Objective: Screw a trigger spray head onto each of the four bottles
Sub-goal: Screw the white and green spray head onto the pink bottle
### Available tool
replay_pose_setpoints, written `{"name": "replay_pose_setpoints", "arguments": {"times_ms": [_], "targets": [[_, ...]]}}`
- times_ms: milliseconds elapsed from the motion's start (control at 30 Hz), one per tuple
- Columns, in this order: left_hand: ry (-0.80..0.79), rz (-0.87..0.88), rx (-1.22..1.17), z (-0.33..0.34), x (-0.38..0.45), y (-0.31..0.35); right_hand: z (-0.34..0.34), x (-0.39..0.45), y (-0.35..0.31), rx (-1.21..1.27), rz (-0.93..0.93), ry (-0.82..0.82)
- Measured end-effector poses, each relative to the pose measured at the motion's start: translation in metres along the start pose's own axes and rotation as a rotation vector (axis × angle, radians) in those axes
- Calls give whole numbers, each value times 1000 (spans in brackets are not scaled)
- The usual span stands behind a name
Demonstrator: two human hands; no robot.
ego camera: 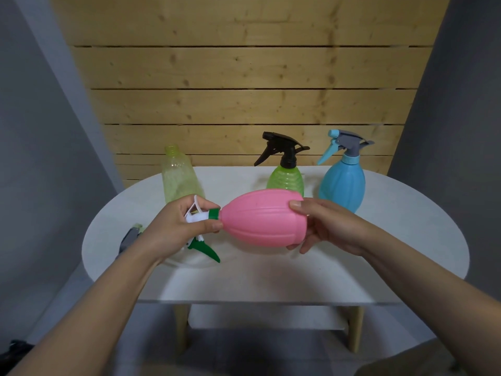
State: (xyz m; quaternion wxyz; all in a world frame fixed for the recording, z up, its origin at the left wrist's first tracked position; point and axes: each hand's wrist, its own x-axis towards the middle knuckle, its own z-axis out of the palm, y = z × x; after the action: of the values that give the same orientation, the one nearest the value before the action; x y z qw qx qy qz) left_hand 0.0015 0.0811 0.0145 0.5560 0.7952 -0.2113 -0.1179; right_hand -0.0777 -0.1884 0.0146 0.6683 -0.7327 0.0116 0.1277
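A pink bottle (264, 217) lies sideways in the air above the white table (393, 240), neck pointing left. My right hand (322, 225) grips its base. My left hand (176, 226) holds the white-and-green trigger spray head (202, 215) at the bottle's neck, its green collar against the neck and its green trigger hanging down. A pale yellow-green bottle (180, 176) stands open-necked at the back left. A green bottle (286, 179) wears a black spray head, and a blue bottle (342, 183) wears a grey-and-blue one. A grey spray head (130, 237) lies on the table, partly hidden by my left wrist.
The table is oval, with wooden legs and a lower shelf under its front edge. A wooden slat wall (244, 77) rises right behind the bottles. Grey walls stand on both sides.
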Motion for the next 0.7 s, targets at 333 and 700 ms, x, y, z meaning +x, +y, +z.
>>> {"name": "replay_pose_setpoints", "arguments": {"times_ms": [333,700], "targets": [[7,11,23,12,3,5,7,-8,-13,-664,12,-80],[346,13,-77,-2,10,2,31,28,-18,-400,8,93]]}}
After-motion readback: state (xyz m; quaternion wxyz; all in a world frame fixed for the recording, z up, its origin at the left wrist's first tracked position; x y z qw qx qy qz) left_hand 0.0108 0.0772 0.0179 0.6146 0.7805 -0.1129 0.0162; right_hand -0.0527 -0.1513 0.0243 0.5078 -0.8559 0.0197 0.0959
